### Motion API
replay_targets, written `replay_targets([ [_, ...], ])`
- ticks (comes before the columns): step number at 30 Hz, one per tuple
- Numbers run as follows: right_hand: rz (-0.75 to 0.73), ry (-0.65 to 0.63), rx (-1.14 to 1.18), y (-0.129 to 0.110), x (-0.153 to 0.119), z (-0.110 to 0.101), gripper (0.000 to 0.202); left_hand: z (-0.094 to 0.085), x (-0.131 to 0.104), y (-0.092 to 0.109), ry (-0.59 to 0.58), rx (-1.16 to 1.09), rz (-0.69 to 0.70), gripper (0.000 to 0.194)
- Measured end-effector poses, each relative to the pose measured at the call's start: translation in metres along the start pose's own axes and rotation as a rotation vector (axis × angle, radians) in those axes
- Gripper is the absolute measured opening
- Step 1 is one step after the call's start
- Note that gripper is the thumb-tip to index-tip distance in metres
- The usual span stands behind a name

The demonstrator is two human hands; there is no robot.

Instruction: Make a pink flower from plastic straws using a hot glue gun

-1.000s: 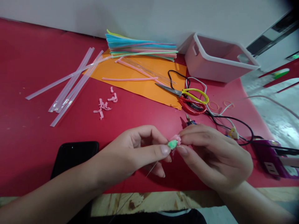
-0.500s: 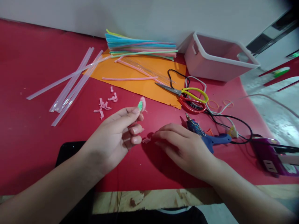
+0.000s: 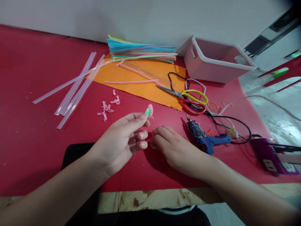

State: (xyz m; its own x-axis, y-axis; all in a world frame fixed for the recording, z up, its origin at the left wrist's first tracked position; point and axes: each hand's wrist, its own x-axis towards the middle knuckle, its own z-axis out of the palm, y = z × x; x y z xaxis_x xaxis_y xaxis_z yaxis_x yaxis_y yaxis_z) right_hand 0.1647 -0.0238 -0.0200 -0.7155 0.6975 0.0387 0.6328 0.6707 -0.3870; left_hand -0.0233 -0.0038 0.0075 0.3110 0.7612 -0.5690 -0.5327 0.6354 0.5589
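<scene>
My left hand (image 3: 122,138) pinches a small fuzzy green and pink pipe-cleaner piece (image 3: 149,111) between thumb and forefinger, with its other fingers curled below. A thin clear strand runs down from this hand past the table's front edge. Just to the right, my right hand (image 3: 174,147) rests low over the table with its fingertips pressed together. A sliver of a short pink pipe-cleaner piece (image 3: 148,141) shows at those fingertips; the rest is hidden. Several pink pipe-cleaner scraps (image 3: 107,107) lie beyond my left hand.
Glue sticks (image 3: 75,88) lie at left, with a pipe-cleaner bundle (image 3: 141,50) at the back on orange paper (image 3: 134,89). Scissors (image 3: 185,95), a blue glue gun (image 3: 202,135), cords, a purple power strip (image 3: 270,157) and a pink bin (image 3: 211,64) are at right. A black device (image 3: 75,152) sits under my left forearm.
My right fingers have closed together over the pink scrap beside them. My left hand, still holding the green and pink piece, appears slightly further right and lower as the view shifts.
</scene>
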Motion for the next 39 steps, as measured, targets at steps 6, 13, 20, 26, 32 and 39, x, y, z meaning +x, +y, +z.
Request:
replay_targets([
  [6,0.006,0.308,0.177,0.000,-0.008,-0.010,0.020,0.002,0.000,-0.002,0.000,0.086,0.027,0.014],
  [13,0.032,0.417,0.275,0.001,-0.016,-0.016,0.018,0.002,0.000,-0.005,0.022,0.087,0.054,0.010],
  [20,0.301,0.472,0.735,-0.007,-0.018,-0.017,0.005,0.001,-0.002,-0.006,-0.029,0.077,-0.011,0.013],
  [26,0.367,0.454,1.140,-0.009,-0.013,-0.018,0.006,-0.001,-0.002,-0.009,-0.132,0.085,-0.043,0.014],
  [32,0.366,0.477,1.278,-0.010,-0.015,-0.018,0.008,0.000,-0.001,-0.009,-0.101,0.096,-0.043,0.012],
  [39,0.334,0.445,1.263,-0.011,-0.016,-0.018,0.009,0.002,-0.001,-0.008,-0.076,0.106,-0.055,0.011],
])
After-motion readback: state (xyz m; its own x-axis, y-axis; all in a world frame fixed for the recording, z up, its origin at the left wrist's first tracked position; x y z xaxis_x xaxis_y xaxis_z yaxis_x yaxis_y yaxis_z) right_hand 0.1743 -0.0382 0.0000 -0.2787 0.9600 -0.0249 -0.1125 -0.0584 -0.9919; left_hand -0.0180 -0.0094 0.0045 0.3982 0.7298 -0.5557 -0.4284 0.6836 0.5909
